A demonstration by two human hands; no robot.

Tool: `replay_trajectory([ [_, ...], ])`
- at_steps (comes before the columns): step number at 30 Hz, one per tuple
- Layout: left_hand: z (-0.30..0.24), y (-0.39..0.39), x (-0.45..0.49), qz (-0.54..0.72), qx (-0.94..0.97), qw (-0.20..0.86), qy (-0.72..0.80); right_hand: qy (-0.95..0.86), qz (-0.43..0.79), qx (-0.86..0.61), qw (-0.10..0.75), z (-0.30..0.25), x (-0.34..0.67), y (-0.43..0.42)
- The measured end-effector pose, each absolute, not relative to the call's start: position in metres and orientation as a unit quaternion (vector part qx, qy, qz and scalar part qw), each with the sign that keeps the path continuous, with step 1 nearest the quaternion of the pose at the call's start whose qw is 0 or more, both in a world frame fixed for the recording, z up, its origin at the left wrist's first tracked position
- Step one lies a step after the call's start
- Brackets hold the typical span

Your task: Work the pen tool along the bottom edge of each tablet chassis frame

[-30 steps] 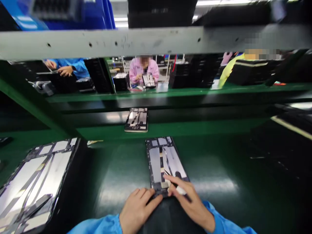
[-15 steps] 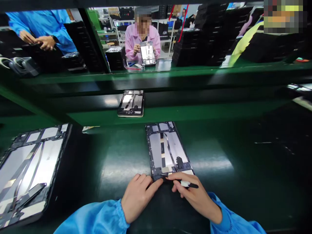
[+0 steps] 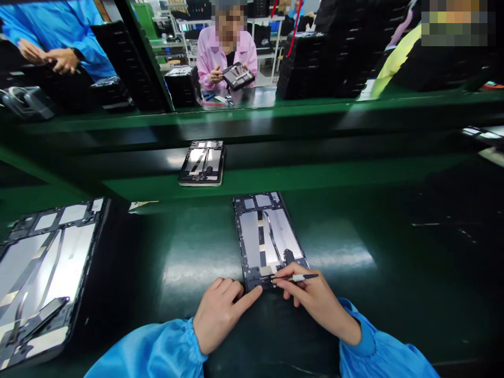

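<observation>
Flat, open tablet frame (image 3: 265, 239) (silvery panels), dark-edged

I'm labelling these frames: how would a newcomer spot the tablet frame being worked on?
On the dark green bench, find the open dark tablet frame lying lengthwise, centred. Unlike two similar frames nearby, its near edge is touched by both hands: left hand, right hand.
</observation>
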State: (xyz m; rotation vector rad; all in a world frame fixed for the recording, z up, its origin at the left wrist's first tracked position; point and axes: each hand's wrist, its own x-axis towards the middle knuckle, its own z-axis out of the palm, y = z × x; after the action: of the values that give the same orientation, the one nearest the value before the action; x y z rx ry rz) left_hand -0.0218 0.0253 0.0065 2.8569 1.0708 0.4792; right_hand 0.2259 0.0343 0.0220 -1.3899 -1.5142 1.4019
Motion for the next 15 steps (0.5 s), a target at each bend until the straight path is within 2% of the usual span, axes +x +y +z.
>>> replay_trajectory([
  [15,0.015,0.029,-0.011,0.197,0.909,0.065,0.361,-0.592,0.506,-0.505,0.371,0.018,0.217,0.023],
])
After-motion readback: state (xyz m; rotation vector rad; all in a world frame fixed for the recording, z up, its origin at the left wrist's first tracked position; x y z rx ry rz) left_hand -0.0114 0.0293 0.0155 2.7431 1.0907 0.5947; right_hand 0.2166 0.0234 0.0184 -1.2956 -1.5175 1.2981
